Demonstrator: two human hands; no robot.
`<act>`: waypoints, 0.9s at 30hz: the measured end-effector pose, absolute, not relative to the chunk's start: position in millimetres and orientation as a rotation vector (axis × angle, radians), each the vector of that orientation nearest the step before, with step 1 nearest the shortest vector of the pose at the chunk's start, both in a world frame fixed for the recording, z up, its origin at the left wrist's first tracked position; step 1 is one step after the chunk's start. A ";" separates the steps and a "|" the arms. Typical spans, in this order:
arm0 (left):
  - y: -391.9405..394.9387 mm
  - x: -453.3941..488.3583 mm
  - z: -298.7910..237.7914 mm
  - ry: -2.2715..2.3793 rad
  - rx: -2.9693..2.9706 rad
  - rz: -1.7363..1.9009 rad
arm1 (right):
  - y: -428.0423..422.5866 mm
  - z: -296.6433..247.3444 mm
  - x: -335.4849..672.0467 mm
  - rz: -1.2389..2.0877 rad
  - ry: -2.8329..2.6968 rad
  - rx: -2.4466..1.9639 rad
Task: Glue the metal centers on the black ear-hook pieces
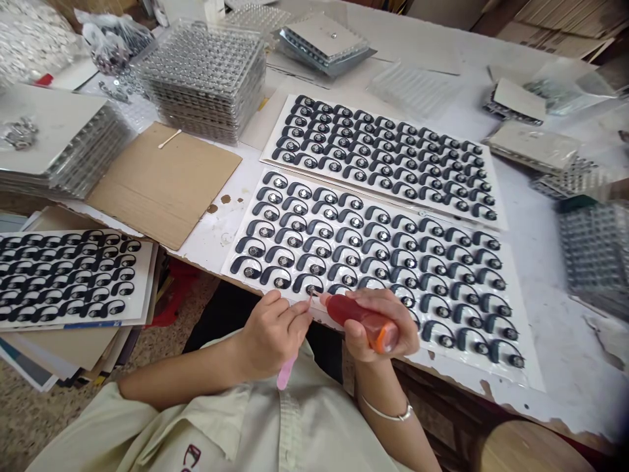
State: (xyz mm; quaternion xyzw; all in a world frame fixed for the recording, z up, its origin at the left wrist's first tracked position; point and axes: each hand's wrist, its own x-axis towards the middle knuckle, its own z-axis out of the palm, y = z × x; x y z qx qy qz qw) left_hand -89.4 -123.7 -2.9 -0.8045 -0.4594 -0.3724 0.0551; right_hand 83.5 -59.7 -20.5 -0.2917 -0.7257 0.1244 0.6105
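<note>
My left hand [272, 331] is closed around a thin pink-handled tool [286, 372], whose tip touches a black ear-hook part [308, 286] in the front row of the near white sheet [511, 298]. My right hand [381, 324] grips a small red bottle with an orange end [361, 319], its nozzle pointing left toward the same part. Both hands sit at the table's front edge. The sheet carries several rows of black ear-hook parts with shiny round centres.
A second filled sheet [491, 190] lies behind the first, a third [142, 275] on a stack at the left. Brown cardboard [164, 183] holds a cotton swab [170, 138]. Stacked clear trays [206, 78] stand behind; more trays [594, 255] sit at the right.
</note>
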 end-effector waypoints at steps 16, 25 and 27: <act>-123.8 -89.5 -1.0 -1.401 -2.448 -1.127 | -58.9 -18.4 82.2 0.175 -1.723 -0.601; -124.0 -89.6 -1.8 -1.407 -2.454 -1.110 | -61.3 -21.6 82.5 0.137 -1.701 -0.655; -124.3 -89.5 -2.6 -1.409 -2.448 -1.123 | -61.6 -22.3 82.8 0.120 -1.699 -0.663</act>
